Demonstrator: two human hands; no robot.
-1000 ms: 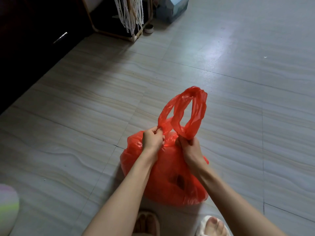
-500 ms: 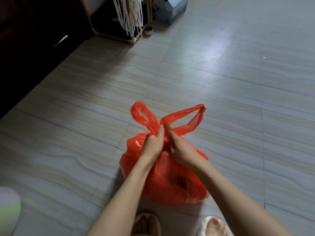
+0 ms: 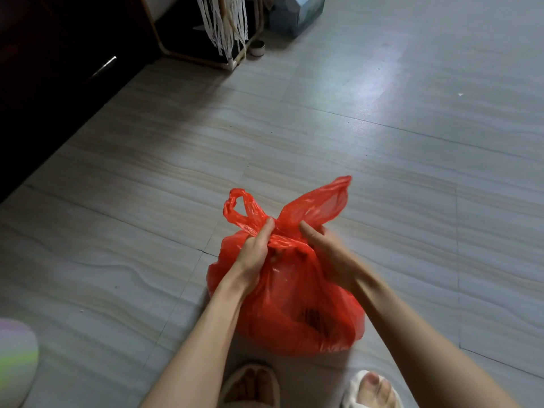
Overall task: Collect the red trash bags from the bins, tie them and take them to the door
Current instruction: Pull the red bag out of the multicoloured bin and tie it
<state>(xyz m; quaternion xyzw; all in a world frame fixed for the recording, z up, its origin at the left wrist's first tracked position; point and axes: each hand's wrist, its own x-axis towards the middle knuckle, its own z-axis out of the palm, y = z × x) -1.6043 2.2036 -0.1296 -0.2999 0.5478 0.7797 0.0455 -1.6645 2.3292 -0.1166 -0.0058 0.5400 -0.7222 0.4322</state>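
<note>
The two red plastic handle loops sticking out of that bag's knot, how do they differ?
The left handle loop is twisted thin, with an open hole showing floor; the right handle loop is spread wide and flat, no hole showing. The left reaches less far out than the right. Both are the same red plastic, rising from the knot of the red plastic bag.

— What is the red trash bag (image 3: 294,304) made of?
— Thin crinkled plastic, glossy and half see-through.
— And the floor (image 3: 382,142)?
— Smooth tiles with a faint wood-like grain and a soft sheen. The dark cabinet (image 3: 59,69) carries a shiny metal handle (image 3: 103,67).
</note>
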